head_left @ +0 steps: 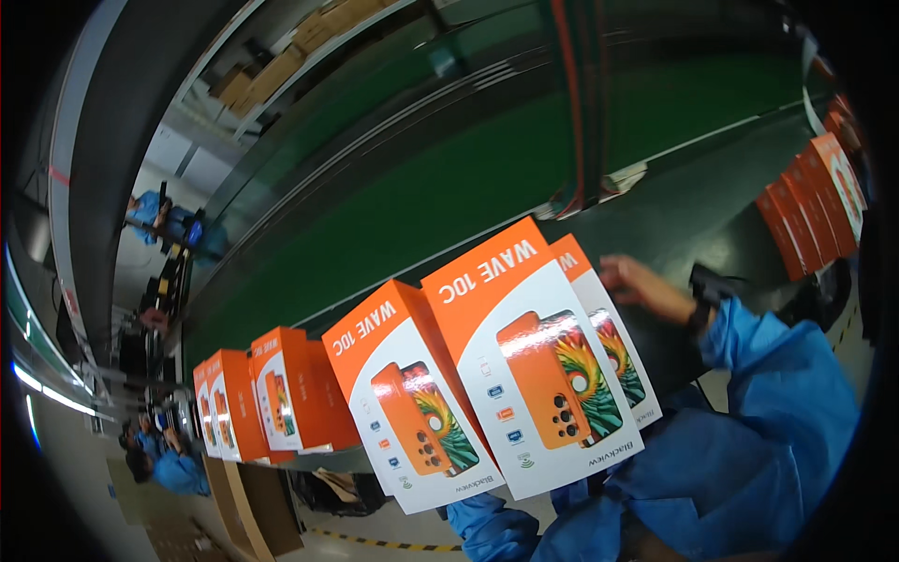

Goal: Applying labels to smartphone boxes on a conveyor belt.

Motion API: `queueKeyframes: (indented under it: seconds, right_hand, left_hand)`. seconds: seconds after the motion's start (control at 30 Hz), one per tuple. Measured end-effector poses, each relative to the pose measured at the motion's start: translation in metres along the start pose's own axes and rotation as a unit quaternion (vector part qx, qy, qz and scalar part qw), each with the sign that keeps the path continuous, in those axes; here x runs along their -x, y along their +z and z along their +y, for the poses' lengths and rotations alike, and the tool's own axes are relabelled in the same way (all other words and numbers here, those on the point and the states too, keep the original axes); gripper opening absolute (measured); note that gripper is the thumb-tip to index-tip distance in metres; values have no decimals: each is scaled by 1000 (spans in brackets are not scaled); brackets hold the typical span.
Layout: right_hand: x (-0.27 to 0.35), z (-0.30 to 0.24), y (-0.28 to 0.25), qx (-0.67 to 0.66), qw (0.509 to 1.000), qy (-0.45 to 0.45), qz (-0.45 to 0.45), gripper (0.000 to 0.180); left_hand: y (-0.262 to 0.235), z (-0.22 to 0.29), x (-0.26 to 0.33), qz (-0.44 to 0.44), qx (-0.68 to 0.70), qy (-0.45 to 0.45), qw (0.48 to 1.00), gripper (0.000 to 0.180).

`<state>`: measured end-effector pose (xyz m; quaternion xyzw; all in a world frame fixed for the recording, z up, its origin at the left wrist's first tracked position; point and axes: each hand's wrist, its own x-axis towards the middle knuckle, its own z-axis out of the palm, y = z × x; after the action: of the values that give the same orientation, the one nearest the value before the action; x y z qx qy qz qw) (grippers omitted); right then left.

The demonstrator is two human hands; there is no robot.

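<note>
Upright phone boxes, orange and white with a printed phone picture, fill the middle of the view. The largest phone box (487, 361) stands in front of a partly covered phone box (592, 281), and another phone box (370, 361) is at its left. My right hand (651, 288) is just right of the partly covered box, fingers loosely apart and a little blurred. No grip on a box can be seen, and whether the fingertips touch its edge I cannot tell. My left sleeve (496, 529) shows below the boxes, which hide my left hand.
A row of similar phone boxes (239, 403) runs along the bench at left, and a stack (805, 211) stands at right. Beyond lies a green conveyor belt (393, 215) with a dark upright post (585, 112). An open carton (248, 501) sits lower left, near co-workers in blue (178, 468).
</note>
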<state>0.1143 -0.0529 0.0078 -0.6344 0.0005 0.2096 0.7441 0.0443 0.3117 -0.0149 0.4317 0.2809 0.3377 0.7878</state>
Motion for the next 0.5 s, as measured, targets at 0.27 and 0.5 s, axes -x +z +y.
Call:
queueKeyframes:
  seconds: [0.27, 0.5]
  right_hand:
    - [118, 32, -30, -235, 970, -7, 57, 53]
    - [165, -11, -101, -232, 967, -40, 94, 53]
  left_hand:
    - [54, -31, 71, -105, -27, -76, 991, 47]
    - [87, -52, 136, -182, -42, -130, 974, 48]
